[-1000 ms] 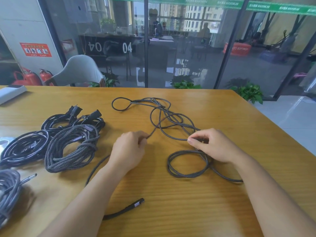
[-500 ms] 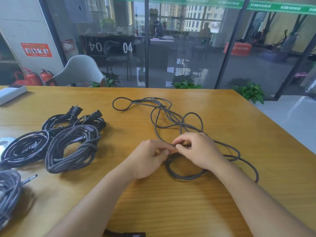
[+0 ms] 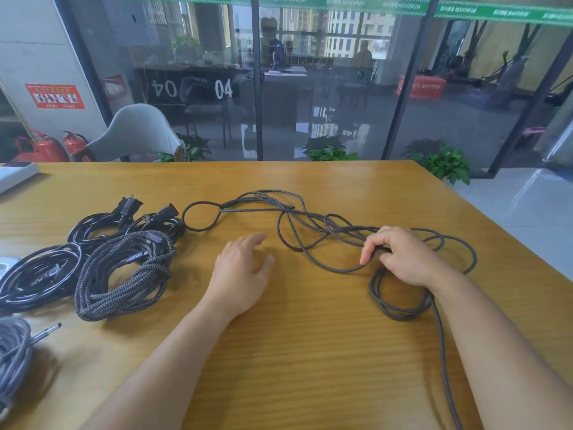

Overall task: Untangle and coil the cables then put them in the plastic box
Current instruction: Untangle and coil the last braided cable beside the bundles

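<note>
Cable [image 3: 313,240], dark and braided, sprawls loose across the middle of the desk [image 3: 310,352], from a small loop at about 11 o'clock through a knot of crossing strands to wide arcs at 2 o'clock. Part of it is wound into a small coil [image 3: 400,302] that lies under the right wrist at 3 o'clock, and one strand runs from there down toward the near edge at 5 o'clock.

Right hand [image 3: 406,259] has its fingers curled round several strands of the cable just above that coil; its grip is narrow and holds the cable. Left hand [image 3: 242,268] hovers over or rests on bare wood at the centre, fingers spread and relaxed, its grip wide and holding nothing, apart from the cable, whose nearest strand passes to its right.

At 9 o'clock lie finished bundles: a thick braided bundle [image 3: 124,274], touching it on the far side a black cord [image 3: 124,221] with plugs, and to its left another black coil [image 3: 37,274]. A grey cable [image 3: 12,355] with a metal tip sits at 8 o'clock by the left edge. A white device [image 3: 15,175] lies at the far left corner.
</note>
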The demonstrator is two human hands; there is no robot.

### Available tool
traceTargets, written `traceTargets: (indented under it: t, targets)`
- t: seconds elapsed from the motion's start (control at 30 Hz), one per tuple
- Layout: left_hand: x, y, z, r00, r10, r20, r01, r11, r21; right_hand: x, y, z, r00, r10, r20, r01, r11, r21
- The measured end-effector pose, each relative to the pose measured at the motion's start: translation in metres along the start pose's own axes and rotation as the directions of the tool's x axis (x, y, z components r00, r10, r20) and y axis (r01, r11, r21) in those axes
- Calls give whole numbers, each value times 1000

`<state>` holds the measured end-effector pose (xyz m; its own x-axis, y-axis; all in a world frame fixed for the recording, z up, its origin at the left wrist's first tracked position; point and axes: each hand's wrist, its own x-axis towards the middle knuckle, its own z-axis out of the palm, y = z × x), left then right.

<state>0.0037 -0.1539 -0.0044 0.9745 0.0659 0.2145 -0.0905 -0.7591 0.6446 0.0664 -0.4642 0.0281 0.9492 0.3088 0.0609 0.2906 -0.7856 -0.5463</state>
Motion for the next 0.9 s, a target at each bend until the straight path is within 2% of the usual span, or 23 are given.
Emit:
traceTargets:
  t: [0.13, 0.27, 0.33, 0.43, 0.5, 0.57, 0.63, 0.7, 0.77, 0.83, 0.87, 0.9]
  targets:
    - [5, 5, 5, 998, 1, 68, 0, 1000, -24, -2, -9, 6, 998, -57, 31, 58, 998, -26]
    - [11, 10, 10, 986, 87, 141, -90, 996, 9, -4, -18, 7, 985, -146, 96, 163, 967, -198]
    - [11, 11, 12, 977, 122, 175, -121, 993, -18, -5, -22, 6, 984, -163, 70, 176, 949, -261]
    - [16, 11, 13, 986, 99, 134, -76, 983, -168, -6, -35, 9, 980, -198, 20, 194, 922, -336]
    - [24, 13, 15, 995, 54, 81, -39, 984, -172, -4, -44, 14, 977, -213, 2, 197, 901, -387]
    - [28, 17, 17, 994, 37, 103, -27, 995, -99, -3, -49, 20, 964, -257, -62, 203, 871, -446]
    - [28, 19, 19, 987, 54, 153, -47, 998, -51, -1, -51, 22, 921, -330, -209, 190, 845, -500]
    - [28, 19, 20, 982, 70, 175, -63, 997, -44, 0, -54, 19, 829, -410, -381, 180, 840, -512]
    - [29, 18, 19, 983, 64, 173, -55, 997, -56, 0, -58, 19, 757, -485, -437, 293, 850, -437]
    - [31, 16, 19, 987, 56, 154, -40, 994, -99, -4, -66, 28, 828, -458, -324, 396, 886, -241]
    - [32, 15, 19, 988, 53, 143, -35, 991, -128, -5, -70, 34, 879, -412, -238, 376, 908, -182]
    - [31, 14, 19, 989, 54, 135, -33, 988, -154, -5, -71, 40, 923, -346, -166, 311, 928, -206]
